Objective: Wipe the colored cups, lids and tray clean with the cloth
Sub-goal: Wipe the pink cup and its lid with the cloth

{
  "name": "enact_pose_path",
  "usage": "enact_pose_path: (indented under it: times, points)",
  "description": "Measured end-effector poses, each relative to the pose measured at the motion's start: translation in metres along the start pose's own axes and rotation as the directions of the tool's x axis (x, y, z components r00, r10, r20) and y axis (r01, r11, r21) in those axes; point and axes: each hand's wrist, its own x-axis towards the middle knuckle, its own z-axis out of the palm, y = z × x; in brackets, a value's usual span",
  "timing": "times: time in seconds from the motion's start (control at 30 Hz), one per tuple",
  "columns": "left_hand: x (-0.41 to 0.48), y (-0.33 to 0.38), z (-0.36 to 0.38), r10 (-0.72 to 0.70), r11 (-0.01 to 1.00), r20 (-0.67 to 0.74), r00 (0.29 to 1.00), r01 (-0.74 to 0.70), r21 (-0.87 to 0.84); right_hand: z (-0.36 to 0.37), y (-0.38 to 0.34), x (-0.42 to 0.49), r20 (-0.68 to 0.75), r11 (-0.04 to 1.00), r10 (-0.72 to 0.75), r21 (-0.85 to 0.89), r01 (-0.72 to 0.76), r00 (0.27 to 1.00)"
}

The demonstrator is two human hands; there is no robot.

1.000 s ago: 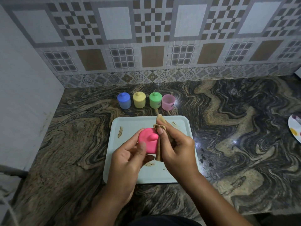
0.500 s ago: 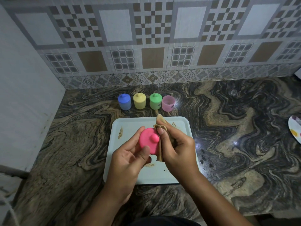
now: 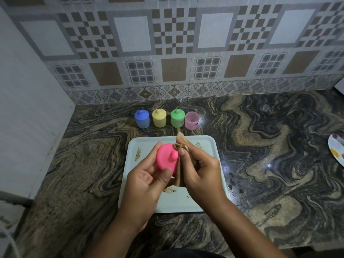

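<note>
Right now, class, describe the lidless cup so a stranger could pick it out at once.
On the marbled counter, beyond the pale tray, four small cups stand in a row. The pink cup is at the right end, beside the green cup. Alone among them, it has no knobbed lid and stands open.

The lid point(image 3: 166, 158) looks smooth, matt pink plastic. The cloth point(image 3: 180, 172) is soft, creased tan fabric. The tray point(image 3: 178, 200) is smooth pale plastic with brown smears. The pink cup point(image 3: 191, 120) is translucent plastic. The counter point(image 3: 270, 164) is polished, glossy stone.
</note>
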Motion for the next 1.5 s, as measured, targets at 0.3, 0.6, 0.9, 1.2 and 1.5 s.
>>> enact_pose_path:
  times: [0.3, 0.6, 0.9, 1.2, 1.5]
  points:
    - [0.003, 0.008, -0.010, -0.085, 0.994, -0.052, 0.995, 0.082, -0.066, -0.001, -0.002, -0.002, 0.007, 1.000, -0.018, -0.021, 0.018, 1.000]
    - [0.006, 0.009, -0.004, -0.121, 0.985, -0.125, 0.985, 0.103, -0.138, 0.001, 0.005, -0.011, 0.012, 0.999, 0.001, -0.053, -0.001, 1.000]
    - [-0.003, 0.011, -0.005, -0.099, 0.994, 0.040, 0.994, 0.100, -0.032, -0.002, -0.005, 0.000, -0.030, 0.998, 0.063, 0.015, -0.062, 0.998]
    - [0.006, 0.011, -0.007, -0.166, 0.975, -0.140, 0.976, 0.142, -0.169, 0.001, -0.005, -0.015, -0.011, 0.996, -0.054, -0.075, 0.053, 0.998]
    - [0.000, 0.009, -0.001, -0.125, 0.992, 0.011, 0.992, 0.125, -0.010, -0.005, -0.006, -0.004, -0.048, 0.998, 0.050, -0.022, -0.051, 0.998]
